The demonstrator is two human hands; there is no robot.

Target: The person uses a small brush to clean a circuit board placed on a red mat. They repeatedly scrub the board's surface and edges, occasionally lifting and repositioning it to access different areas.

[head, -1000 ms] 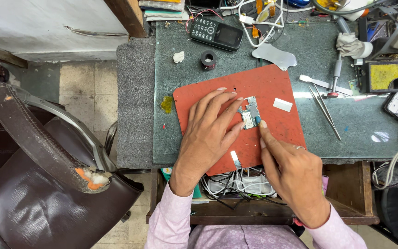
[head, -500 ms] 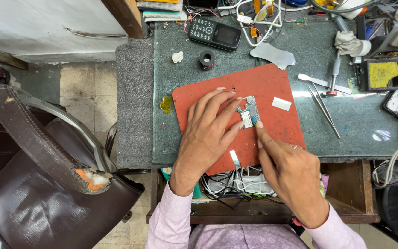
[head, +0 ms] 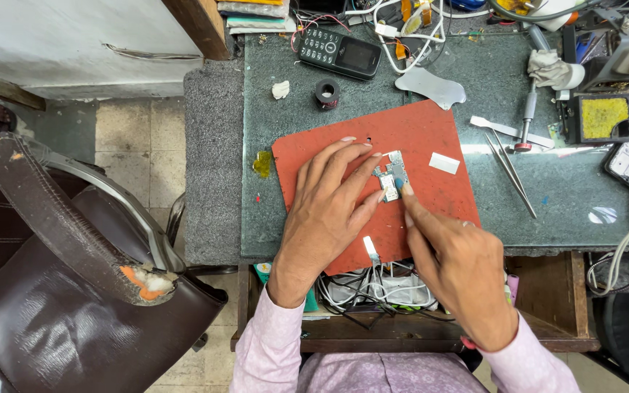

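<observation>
1. Circuit board (head: 391, 177) is lying on the red mat (head: 431, 138), mid-bench, exactly where it was a second ago.
2. Your left hand (head: 329, 211) is spreading flat, fingertips pinning the board's left edge as before.
3. Your right hand (head: 453, 269) is edging slightly farther in, fingers narrowed, one fingertip pressing the board's near corner; holding nothing I can make out.
4. Tweezers (head: 509, 171) are lying untouched at right.

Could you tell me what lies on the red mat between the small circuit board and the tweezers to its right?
A small white strip lies on the red mat, between circuit board and tweezers, in the head view.
</observation>
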